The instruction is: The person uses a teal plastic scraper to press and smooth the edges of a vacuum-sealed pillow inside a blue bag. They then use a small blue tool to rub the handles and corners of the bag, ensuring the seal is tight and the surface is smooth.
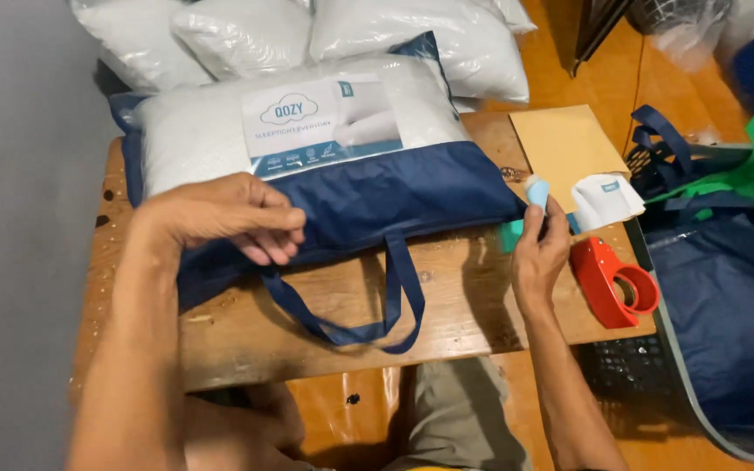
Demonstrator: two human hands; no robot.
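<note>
A packaged white pillow in a clear and navy carry bag (368, 187) lies across a small wooden table (482, 305). Its navy handle loops (394, 301) hang toward me. My left hand (229, 218) pinches the bag's navy front edge on the left side. My right hand (538, 249) is at the bag's right corner, fingers closed on a small light-blue tag (536, 192) there.
A red tape dispenser (617, 279) sits at the table's right edge, next to a white label card (608, 201) and a brown envelope (565, 144). More bagged white pillows (421, 39) are stacked behind. A basket with navy and green bags (726, 262) stands on the right.
</note>
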